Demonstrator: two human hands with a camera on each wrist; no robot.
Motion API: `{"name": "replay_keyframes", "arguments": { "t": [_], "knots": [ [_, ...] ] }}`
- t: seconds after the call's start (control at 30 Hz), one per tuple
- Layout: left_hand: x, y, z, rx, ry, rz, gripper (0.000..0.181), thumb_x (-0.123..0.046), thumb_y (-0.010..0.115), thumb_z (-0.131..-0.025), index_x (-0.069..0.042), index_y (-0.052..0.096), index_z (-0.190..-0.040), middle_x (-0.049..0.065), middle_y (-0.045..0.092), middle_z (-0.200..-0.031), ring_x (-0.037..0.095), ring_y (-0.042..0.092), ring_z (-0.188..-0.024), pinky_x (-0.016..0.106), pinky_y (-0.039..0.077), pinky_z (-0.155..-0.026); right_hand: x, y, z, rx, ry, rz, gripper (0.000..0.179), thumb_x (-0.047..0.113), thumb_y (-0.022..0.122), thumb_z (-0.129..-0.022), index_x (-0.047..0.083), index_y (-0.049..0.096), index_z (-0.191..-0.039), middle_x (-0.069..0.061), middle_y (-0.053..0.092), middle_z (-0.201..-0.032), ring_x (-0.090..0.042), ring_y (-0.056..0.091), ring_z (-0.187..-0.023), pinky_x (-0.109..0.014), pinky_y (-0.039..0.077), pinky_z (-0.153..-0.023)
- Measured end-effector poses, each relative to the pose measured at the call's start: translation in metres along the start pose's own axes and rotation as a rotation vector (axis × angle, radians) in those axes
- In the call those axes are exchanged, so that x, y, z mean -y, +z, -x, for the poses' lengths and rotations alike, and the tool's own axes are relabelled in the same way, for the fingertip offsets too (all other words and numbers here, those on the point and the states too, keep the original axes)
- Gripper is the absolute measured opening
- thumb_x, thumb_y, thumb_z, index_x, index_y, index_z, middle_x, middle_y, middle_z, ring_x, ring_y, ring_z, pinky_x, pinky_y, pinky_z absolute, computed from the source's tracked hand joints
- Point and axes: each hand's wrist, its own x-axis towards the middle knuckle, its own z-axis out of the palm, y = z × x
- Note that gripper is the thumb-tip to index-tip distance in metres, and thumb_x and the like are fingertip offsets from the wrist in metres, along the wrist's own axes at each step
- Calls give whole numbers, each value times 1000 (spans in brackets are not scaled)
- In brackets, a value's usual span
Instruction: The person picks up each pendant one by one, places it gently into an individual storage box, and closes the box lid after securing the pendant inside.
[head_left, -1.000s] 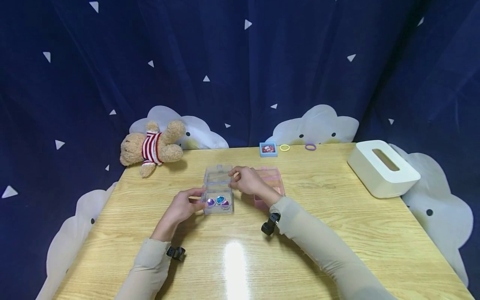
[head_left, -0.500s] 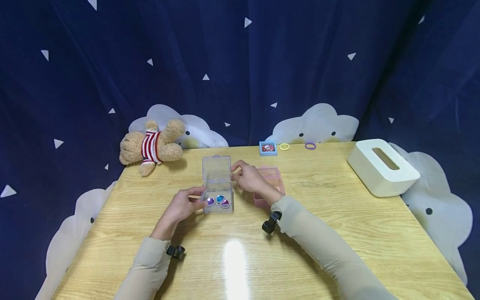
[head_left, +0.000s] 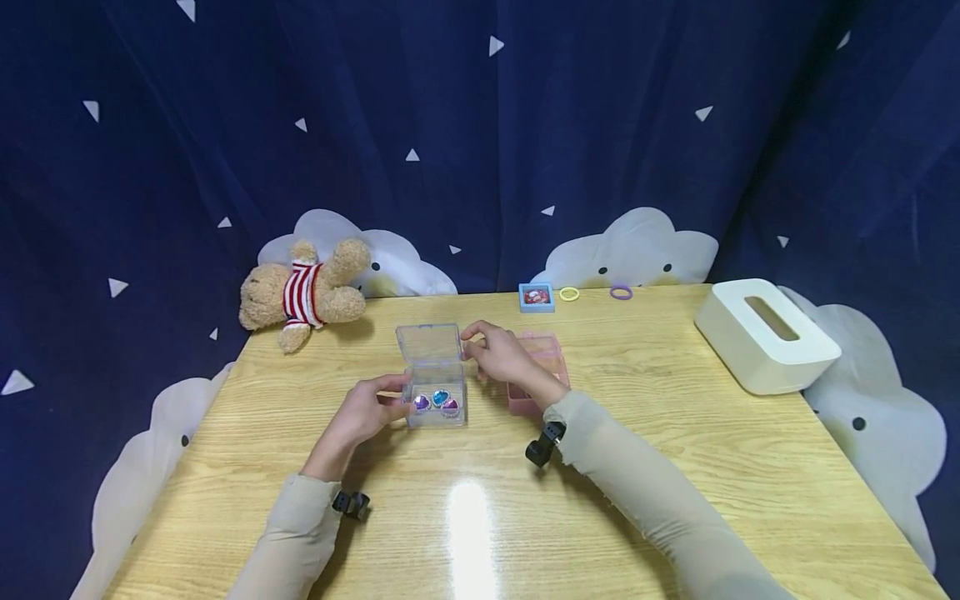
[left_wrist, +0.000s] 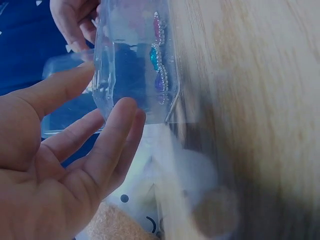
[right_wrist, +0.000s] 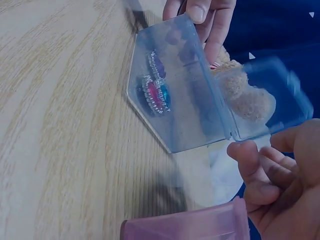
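Note:
A clear plastic box [head_left: 457, 375] sits on the table with its lid [head_left: 430, 343] raised and tilted back at the far side. Inside lie a purple gem piece [head_left: 422, 403], a blue one [head_left: 440, 398] and a pink one [head_left: 450, 407], each edged with small sparkling stones. My left hand [head_left: 362, 412] grips the box's left side, thumb toward the front and fingers toward the back. My right hand [head_left: 498, 353] is at the lid's right edge. In the right wrist view its loosely bent fingers [right_wrist: 245, 152] show right at that edge, near the hinge.
A pink box [head_left: 522, 403] stands right of the clear box, partly hidden under my right forearm. A teddy bear [head_left: 303, 296] lies back left. Along the back are a blue-framed square [head_left: 536, 297], a yellow ring [head_left: 569, 294] and a purple ring [head_left: 621, 292]. A white tissue box [head_left: 772, 333] stands right.
The lid has swung up, then tipped back somewhat and to the left. My right hand has shifted slightly away from the box. My left hand and the gem pieces stay in place.

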Motion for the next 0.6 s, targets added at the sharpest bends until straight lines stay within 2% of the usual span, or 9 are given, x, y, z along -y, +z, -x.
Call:
{"name": "replay_keyframes", "arguments": {
  "t": [0.17,0.27,0.37,0.5,0.6],
  "knots": [
    [1,1,0,-19,-14,-14,52,-15,79,-85,-4,62,-133,23,67,-125,32,69,-105,32,59,-76,0,-1,0,34,-42,-37,29,23,49,-105,5,64,-120,-14,74,-101,-44,69,-70,-22,41,-50],
    [0,2,0,-32,-23,-20,49,-16,79,-85,-4,64,-130,22,69,-118,31,70,-103,30,58,-74,1,-1,1,44,-61,-30,26,24,52,-104,6,68,-112,-14,74,-101,-43,69,-72,-22,43,-52],
    [0,3,1,-40,-17,-16,47,-16,79,-84,-5,65,-128,22,70,-117,31,71,-102,30,58,-74,1,-1,2,48,-68,2,23,25,56,-102,8,70,-107,-10,72,-98,-38,70,-71,-22,46,-56],
    [0,3,2,-46,-8,-10,47,-14,80,-84,-4,65,-127,23,70,-116,29,71,-100,29,58,-72,0,0,2,55,-62,63,18,27,61,-100,14,72,-103,-1,70,-94,-24,68,-64,-24,48,-60],
    [1,4,1,-51,-8,-4,47,-14,80,-83,-4,65,-127,23,70,-115,27,71,-99,28,57,-71,0,0,3,66,-66,94,15,28,63,-98,18,73,-100,0,71,-92,-22,67,-63,-24,46,-59]
  ]
}}
